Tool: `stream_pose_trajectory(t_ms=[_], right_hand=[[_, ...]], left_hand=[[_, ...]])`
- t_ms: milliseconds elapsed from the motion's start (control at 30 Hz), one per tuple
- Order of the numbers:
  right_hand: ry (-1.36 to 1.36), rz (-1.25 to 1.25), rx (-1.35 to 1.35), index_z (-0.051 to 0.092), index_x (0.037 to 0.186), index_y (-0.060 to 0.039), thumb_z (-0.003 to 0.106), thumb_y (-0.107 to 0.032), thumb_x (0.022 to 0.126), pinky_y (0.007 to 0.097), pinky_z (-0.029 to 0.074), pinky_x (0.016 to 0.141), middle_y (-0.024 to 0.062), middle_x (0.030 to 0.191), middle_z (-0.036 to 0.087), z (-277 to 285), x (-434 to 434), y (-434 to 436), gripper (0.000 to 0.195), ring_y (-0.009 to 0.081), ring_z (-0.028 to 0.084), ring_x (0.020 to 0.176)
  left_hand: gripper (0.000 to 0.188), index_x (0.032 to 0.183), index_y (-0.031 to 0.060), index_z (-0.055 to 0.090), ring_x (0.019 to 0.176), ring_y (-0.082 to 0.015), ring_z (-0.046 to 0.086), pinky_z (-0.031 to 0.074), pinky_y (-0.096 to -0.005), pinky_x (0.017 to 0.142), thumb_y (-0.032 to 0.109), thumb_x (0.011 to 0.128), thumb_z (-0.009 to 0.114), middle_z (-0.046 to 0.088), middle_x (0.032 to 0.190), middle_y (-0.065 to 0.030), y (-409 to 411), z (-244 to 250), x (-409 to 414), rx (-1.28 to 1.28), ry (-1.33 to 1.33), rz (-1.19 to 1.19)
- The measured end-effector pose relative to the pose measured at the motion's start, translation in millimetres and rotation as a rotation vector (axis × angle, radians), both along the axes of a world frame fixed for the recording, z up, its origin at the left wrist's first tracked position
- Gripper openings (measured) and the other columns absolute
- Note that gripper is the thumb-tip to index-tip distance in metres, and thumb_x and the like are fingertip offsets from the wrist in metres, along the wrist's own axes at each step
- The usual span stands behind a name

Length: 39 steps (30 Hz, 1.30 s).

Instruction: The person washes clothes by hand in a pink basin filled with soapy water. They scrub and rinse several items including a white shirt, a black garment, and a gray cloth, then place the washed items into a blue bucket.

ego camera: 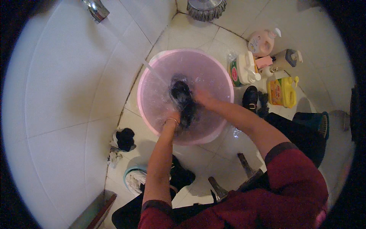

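A pink plastic basin (231, 91) of water stands on the tiled floor before me. In it lies a dark, wet item (180, 91), probably cloth, stretching towards my side of the basin. My left hand (173, 116), with a thin band at the wrist, is at the item's near left side. At its right is my right hand (201, 96), blurred and partly under water. Water and blur hide the fingers of both hands, so their grip is unclear. A stream of water (151, 68) falls into the basin from a chrome faucet (98, 13) at upper left.
Right of the basin stand a white jug (244, 68), a pink pump bottle (261, 43) and a yellow jug (281, 91). A mop head (206, 11) is beyond the basin. Dark and pale cloths (125, 139) lie left; a teal basin (134, 179) holds pale cloth.
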State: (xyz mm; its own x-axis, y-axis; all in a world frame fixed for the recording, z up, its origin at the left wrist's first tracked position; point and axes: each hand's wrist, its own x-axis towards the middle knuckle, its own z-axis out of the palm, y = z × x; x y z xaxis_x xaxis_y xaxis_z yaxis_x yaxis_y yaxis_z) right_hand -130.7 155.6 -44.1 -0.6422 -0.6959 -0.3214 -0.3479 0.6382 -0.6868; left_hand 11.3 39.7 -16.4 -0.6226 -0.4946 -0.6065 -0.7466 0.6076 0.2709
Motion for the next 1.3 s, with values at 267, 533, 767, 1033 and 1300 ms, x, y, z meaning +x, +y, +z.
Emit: stream_pose_trajectory(t_ms=[267,533,767,1033,1300], right_hand=[[0.100,-0.052,0.184,0.054,0.103,-0.0072,0.059,-0.006,0.067,0.0380,0.040,0.084,0.0168,0.100,0.054,44.4,-38.1,-15.3,0.037,0.0336,0.051,0.092],[0.129,0.530,-0.617,0.057,0.092,-0.0129,0.059,0.004,0.056,0.0336,0.042,0.082,0.0123,0.099,0.052,269.2,18.1,20.7,0.039,0.0294,0.050,0.096],[-0.184,0.679,-0.704,0.057,0.092,-0.0086,0.060,0.006,0.057,0.0326,0.041,0.084,0.0072,0.100,0.053,329.7,17.4,46.0,0.038,0.0215,0.051,0.097],[-1.537,-0.226,-0.851,0.043,0.123,-0.0093,0.051,-0.035,0.084,0.0332,0.042,0.088,0.0026,0.122,0.048,215.5,29.5,42.8,0.048,0.0164,0.047,0.108],[-1.585,-0.203,-1.013,0.050,0.109,-0.0058,0.046,-0.022,0.087,0.0353,0.048,0.080,0.0108,0.101,0.059,224.4,22.7,39.6,0.027,0.0217,0.058,0.089]], left_hand=[[0.050,0.116,0.0045,0.043,0.101,-0.0272,0.046,0.042,-0.0379,0.078,0.025,0.074,0.059,0.047,0.112,-0.0150,13.4,55.4,-12.0,0.355,0.780,0.910],[0.069,0.128,0.0099,0.030,0.115,-0.0304,0.038,0.040,-0.0479,0.090,0.052,0.077,0.050,0.038,0.126,-0.0118,38.1,120.6,-14.7,1.658,0.885,1.162],[0.040,0.116,0.0051,0.048,0.105,-0.0291,0.050,0.041,-0.0453,0.090,0.030,0.088,0.032,0.051,0.116,-0.0138,19.3,78.8,-7.6,1.674,1.374,1.219],[0.036,0.111,0.0014,0.052,0.103,-0.0279,0.052,0.040,-0.0426,0.091,0.023,0.083,0.043,0.055,0.111,-0.0126,100.6,230.3,-14.7,1.855,1.475,1.079],[0.063,0.120,0.0014,0.043,0.106,-0.0279,0.049,0.038,-0.0371,0.091,0.036,0.073,0.066,0.052,0.116,-0.0093,110.4,225.7,6.2,0.598,0.876,0.245]])
